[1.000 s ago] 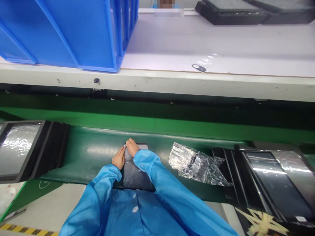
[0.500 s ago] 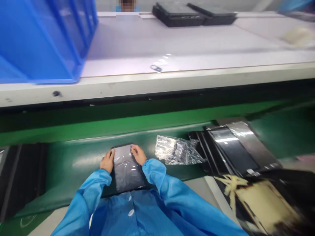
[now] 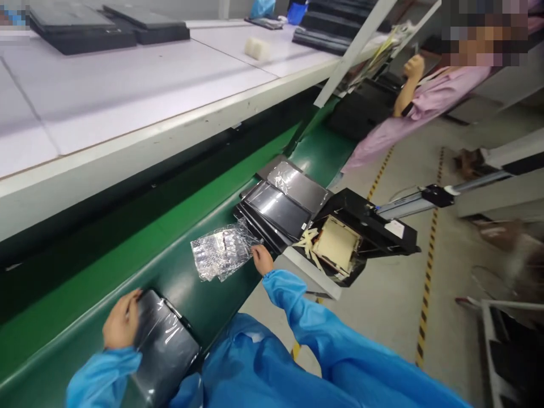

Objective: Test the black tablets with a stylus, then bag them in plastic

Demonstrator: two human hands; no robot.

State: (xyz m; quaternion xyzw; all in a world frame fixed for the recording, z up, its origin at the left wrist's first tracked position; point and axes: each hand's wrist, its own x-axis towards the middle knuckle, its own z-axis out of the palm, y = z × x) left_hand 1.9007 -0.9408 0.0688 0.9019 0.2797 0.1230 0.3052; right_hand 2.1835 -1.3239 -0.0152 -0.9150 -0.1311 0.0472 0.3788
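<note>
A dark flat tablet-like panel under shiny clear film lies on the green belt at the lower left. My left hand is at its far left corner, with fingers curled over the edge. My right hand has its fingers closed at the right end of a crinkled clear plastic bag, which bears rows of small dark marks. Just beyond those fingertips lies a stack of dark panels, the top ones glossy and partly film-covered.
Beside the belt stands a black box-like fixture with a cream pad and pale strips. A white shelf runs above the belt and carries black trays. At the upper right is a person in a pink garment.
My view has swung to the right. My right hand has left the panel and reached over to the plastic bag. My left hand stays at the panel's left edge.
</note>
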